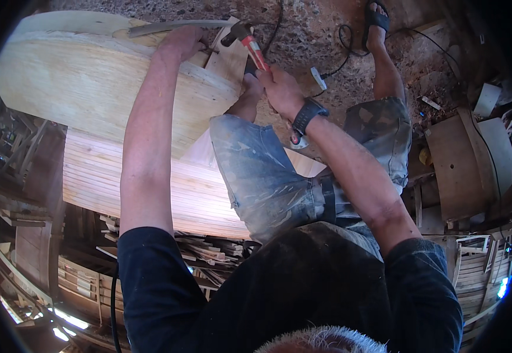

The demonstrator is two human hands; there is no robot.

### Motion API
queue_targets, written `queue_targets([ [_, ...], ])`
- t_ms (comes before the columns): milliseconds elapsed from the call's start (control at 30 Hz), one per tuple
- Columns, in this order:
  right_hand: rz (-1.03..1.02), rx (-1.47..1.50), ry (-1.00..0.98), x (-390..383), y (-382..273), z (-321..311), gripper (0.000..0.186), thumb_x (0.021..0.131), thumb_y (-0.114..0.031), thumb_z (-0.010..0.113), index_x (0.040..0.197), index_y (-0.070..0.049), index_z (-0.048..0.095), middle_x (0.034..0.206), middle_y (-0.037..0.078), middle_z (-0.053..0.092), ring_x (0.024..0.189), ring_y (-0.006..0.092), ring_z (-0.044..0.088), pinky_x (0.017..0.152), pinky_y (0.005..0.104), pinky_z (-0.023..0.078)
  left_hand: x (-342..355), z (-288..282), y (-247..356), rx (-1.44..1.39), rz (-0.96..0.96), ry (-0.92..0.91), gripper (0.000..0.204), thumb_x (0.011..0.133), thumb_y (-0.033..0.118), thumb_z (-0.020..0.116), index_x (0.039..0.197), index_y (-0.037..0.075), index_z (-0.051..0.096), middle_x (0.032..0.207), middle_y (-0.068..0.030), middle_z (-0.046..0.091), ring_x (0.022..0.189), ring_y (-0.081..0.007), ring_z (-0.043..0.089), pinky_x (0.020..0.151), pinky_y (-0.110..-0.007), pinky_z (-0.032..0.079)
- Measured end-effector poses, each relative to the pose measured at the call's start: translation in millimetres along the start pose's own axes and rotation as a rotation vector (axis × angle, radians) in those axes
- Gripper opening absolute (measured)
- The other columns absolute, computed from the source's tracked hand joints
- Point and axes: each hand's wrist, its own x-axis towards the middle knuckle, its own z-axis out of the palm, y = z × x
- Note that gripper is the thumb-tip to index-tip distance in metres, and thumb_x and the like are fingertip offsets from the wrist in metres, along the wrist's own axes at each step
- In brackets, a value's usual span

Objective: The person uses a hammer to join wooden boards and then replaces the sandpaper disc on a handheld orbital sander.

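My left hand (183,42) is at the upper edge of a curved pale plywood panel (79,76), fingers curled beside a long grey curved strip (144,29); what they grip is too small to make out. My right hand (280,91) grips the red handle of a hammer (254,52), its dark head close to my left hand, over a short wooden board (226,65). A lighter slatted wooden surface (120,176) lies below the panel. Beneath my right wrist is a small tool (297,141), partly hidden by my arm.
My legs and sandalled foot (376,20) are on rough ground (326,20). A white socket block (318,77) with black cords lies nearby. Wooden panels (456,165) stand at the right, offcuts (209,253) are piled below the work, and curved timber frames (79,276) fill the lower left.
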Motion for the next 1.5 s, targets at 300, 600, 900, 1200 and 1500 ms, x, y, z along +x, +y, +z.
queue_targets([
  [300, -0.142, 0.132, 0.207, 2.2, 10.8, 0.5, 0.039, 0.103, -0.039, 0.055, 0.099, 0.0, 0.059, 0.063, 0.01, 0.056, 0.047, 0.0191, 0.058, 0.046, 0.0383, 0.042, -0.2, 1.2, -3.9, -0.001, 0.017, 0.04, 0.022, 0.092, 0.02, 0.067, 0.109, 0.01, 0.075, 0.109, -0.0161, 0.072, 0.104, -0.0356, 0.067, 0.092, -0.046, 0.052],
  [600, -0.056, 0.119, 0.045, -9.1, 9.5, 15.1, 0.042, 0.101, -0.041, 0.055, 0.101, 0.001, 0.057, 0.089, 0.032, 0.065, 0.089, 0.0514, 0.064, 0.077, 0.056, 0.049, -1.4, 2.0, 0.3, 0.053, -0.046, 0.015, 0.022, 0.092, 0.021, 0.067, 0.11, 0.01, 0.074, 0.11, -0.0154, 0.072, 0.107, -0.0352, 0.066, 0.094, -0.046, 0.052],
  [900, -0.02, 0.072, -0.022, -9.5, -7.8, 4.7, 0.042, 0.101, -0.041, 0.053, 0.1, 0.0, 0.057, 0.086, 0.031, 0.066, 0.087, 0.05, 0.065, 0.076, 0.0555, 0.049, -2.4, -1.5, 3.1, 0.061, -0.027, -0.019, 0.024, 0.092, 0.023, 0.066, 0.111, 0.01, 0.074, 0.112, -0.016, 0.071, 0.108, -0.035, 0.066, 0.094, -0.045, 0.051],
  [1200, -0.037, -0.051, 0.026, -8.5, -12.5, 0.7, 0.044, 0.101, -0.042, 0.053, 0.101, 0.001, 0.06, 0.082, 0.028, 0.063, 0.08, 0.0441, 0.066, 0.069, 0.0492, 0.048, -3.0, -3.3, 3.6, 0.01, -0.027, -0.051, 0.023, 0.092, 0.023, 0.066, 0.109, 0.01, 0.074, 0.111, -0.0158, 0.072, 0.107, -0.0353, 0.066, 0.093, -0.045, 0.052],
  [1500, -0.016, 0.217, 0.203, 3.1, 22.0, -16.1, 0.039, 0.102, -0.04, 0.055, 0.097, -0.002, 0.059, 0.071, 0.012, 0.06, 0.055, 0.0241, 0.059, 0.052, 0.0405, 0.046, -7.1, -8.4, 3.7, -0.051, -0.031, 0.022, 0.02, 0.091, 0.021, 0.067, 0.106, 0.009, 0.074, 0.106, -0.0158, 0.072, 0.105, -0.0352, 0.066, 0.091, -0.045, 0.052],
])
